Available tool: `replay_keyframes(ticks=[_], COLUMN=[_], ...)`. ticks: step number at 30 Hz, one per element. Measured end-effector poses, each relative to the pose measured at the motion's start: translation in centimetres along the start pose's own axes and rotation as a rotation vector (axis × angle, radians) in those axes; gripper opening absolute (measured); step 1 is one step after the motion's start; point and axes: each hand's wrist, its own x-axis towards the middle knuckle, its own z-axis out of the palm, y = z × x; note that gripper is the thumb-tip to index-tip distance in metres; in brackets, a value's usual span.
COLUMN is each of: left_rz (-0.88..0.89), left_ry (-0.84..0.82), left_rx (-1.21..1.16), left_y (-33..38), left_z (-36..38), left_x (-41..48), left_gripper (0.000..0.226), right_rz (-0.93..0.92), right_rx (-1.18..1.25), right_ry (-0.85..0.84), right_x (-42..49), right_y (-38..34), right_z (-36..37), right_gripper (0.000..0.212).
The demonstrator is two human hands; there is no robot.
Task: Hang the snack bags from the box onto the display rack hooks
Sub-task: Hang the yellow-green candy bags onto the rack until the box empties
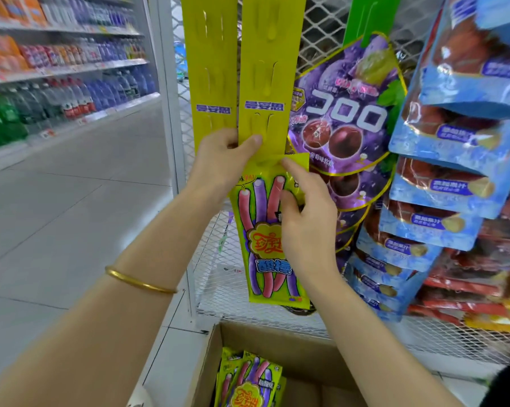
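A yellow-green snack bag (262,239) with pink and purple sticks printed on it hangs at the bottom of the right yellow hanging strip (269,83). My left hand (222,160) pinches that strip's lower end, thumb on its front. My right hand (306,218) holds the bag's upper right part, with the forefinger at its top edge. A second yellow strip (209,69) hangs bare to the left. An open cardboard box (292,348) below holds several more of the same bags (247,380).
Purple grape gummy bags (344,118) hang on a green strip to the right, with blue bags (441,183) beyond them. White wire mesh (324,30) backs the rack. Drink shelves (56,69) line the aisle at left over grey floor tiles.
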Motion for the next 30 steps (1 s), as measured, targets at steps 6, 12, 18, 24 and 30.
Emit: replay_keyframes(ticks=[6, 12, 18, 24, 30], left_rz=[-0.08, -0.106, -0.133, -0.125, -0.165], left_ry=[-0.048, -0.043, -0.009, -0.001, -0.017], left_rx=[-0.037, -0.098, -0.162, -0.185, -0.193], left_y=[0.2, 0.3, 0.7, 0.5, 0.2], left_z=[-0.4, -0.3, 0.2, 0.1, -0.3], left_x=[-0.7, -1.0, -1.0, -1.1, -1.4], left_gripper=[0.057, 0.03, 0.024, 0.037, 0.035], right_rz=[0.026, 0.022, 0.003, 0.01, 0.004], right_rx=[-0.027, -0.083, -0.182, -0.199, -0.184], right_ry=[-0.038, -0.059, -0.08, -0.105, -0.104], right_x=[0.7, 1.0, 1.2, 0.8, 0.1], right_y=[-0.2, -0.5, -1.3, -1.5, -1.2], right_z=[0.6, 0.5, 0.4, 0.6, 0.5], right_gripper=[0.047, 0.048, 0.047, 0.048, 0.048])
